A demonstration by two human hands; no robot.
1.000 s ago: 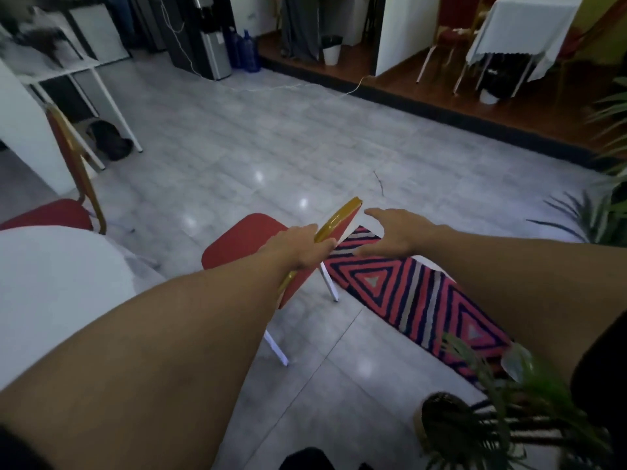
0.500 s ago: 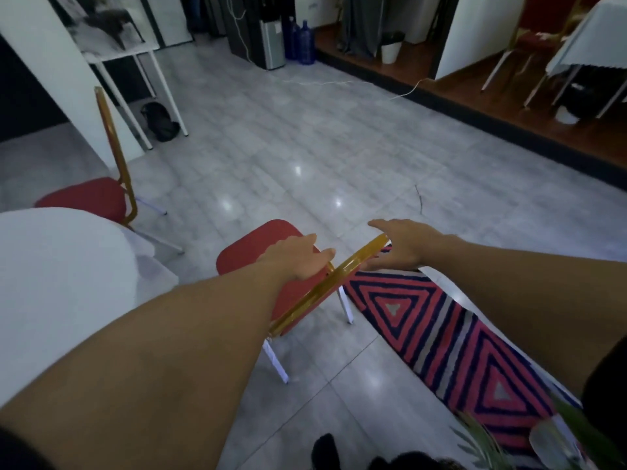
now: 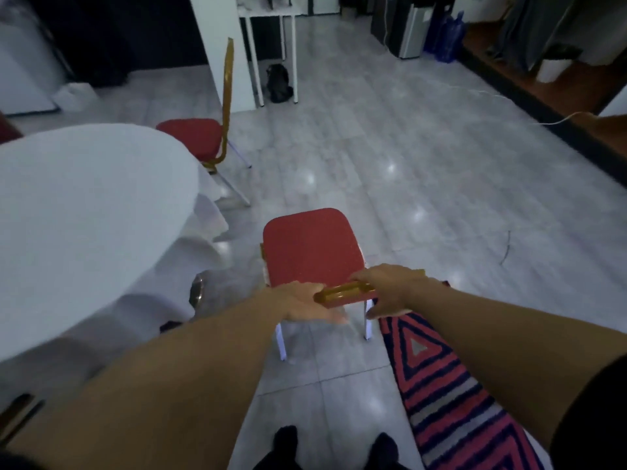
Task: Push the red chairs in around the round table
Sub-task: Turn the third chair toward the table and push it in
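A red chair (image 3: 310,249) with a gold-framed backrest stands right in front of me, its seat pointing away, apart from the round table (image 3: 84,198) under a white cloth at the left. My left hand (image 3: 302,300) is on the left end of the backrest's top rail. My right hand (image 3: 386,286) grips the right end of that rail. A second red chair (image 3: 193,135) stands at the table's far side, seat partly under the cloth's edge.
A red and navy striped rug (image 3: 451,385) lies on the grey tile floor at the right, beside the chair's rear leg. A white pillar (image 3: 220,49) and a white-legged table (image 3: 271,52) stand beyond. A raised wooden step (image 3: 543,106) runs along the right. My feet (image 3: 332,449) are at the bottom.
The chair has turned so its backrest faces me squarely. Both hands stayed on the top rail. My view has swung left, bringing more of the table in.
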